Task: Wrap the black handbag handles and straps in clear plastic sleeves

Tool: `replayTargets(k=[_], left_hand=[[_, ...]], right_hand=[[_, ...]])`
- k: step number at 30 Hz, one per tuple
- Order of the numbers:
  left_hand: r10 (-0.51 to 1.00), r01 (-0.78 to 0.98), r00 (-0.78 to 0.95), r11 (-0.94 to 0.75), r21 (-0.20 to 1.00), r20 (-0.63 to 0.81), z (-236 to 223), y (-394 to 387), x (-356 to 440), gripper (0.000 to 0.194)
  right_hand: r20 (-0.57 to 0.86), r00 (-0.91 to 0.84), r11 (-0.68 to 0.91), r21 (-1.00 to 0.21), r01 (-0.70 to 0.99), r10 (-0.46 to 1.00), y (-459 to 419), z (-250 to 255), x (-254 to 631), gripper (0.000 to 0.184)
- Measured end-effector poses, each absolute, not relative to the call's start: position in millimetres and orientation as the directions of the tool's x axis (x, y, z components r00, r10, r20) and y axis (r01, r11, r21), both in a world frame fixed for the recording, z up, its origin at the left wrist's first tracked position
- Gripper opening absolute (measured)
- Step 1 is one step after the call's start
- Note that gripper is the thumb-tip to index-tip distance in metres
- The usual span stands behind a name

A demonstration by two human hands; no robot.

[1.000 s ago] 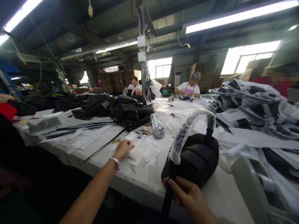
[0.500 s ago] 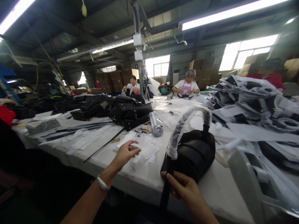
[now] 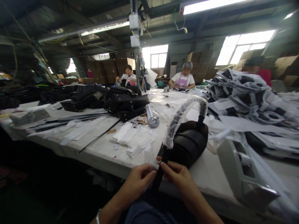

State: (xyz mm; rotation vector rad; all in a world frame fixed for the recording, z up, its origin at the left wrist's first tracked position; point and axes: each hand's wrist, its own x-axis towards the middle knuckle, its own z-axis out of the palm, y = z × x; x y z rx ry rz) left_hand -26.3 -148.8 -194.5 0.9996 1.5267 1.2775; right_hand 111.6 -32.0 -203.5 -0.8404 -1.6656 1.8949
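Observation:
A black handbag (image 3: 190, 144) stands at the table's front edge, its arched handle (image 3: 174, 124) wrapped in clear plastic. My right hand (image 3: 178, 175) pinches the black strap (image 3: 158, 177) close to the bag's near end, and the strap's lower part hangs over the edge. Just left of the strap is my left hand (image 3: 142, 179), thumb and fingers drawn together beside it. Whatever those fingers hold is too small or see-through to make out. Folded white paper sheets (image 3: 141, 144) lie on the table beyond my left hand.
A grey tape dispenser (image 3: 243, 174) stands right of the bag. Plastic-wrapped pieces (image 3: 247, 96) are heaped behind it. Several black bags (image 3: 126, 104) lie at the back left, near a roll of clear plastic (image 3: 153, 119). Other people (image 3: 182, 79) sit across the table.
My left hand has moved from above the white papers down and right to the strap. My right hand keeps its hold on the strap. The view has shifted slightly.

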Motion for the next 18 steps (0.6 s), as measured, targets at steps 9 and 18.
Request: replayTargets(k=[9, 18], left_hand=[[0.886, 0.032, -0.462, 0.051, 0.998, -0.031, -206, -139, -31, 0.033], [0.782, -0.178, -0.6, 0.075, 0.981, -0.169, -225, -175, -52, 0.031]], right_hand=[[-0.092, -0.727, -0.111, -0.994, 0.021, 0.681, -33, -207, 115, 0.043], [-0.125, -0.657, -0.226, -0.971, -0.072, 0.743, -38, -222, 113, 0.038]])
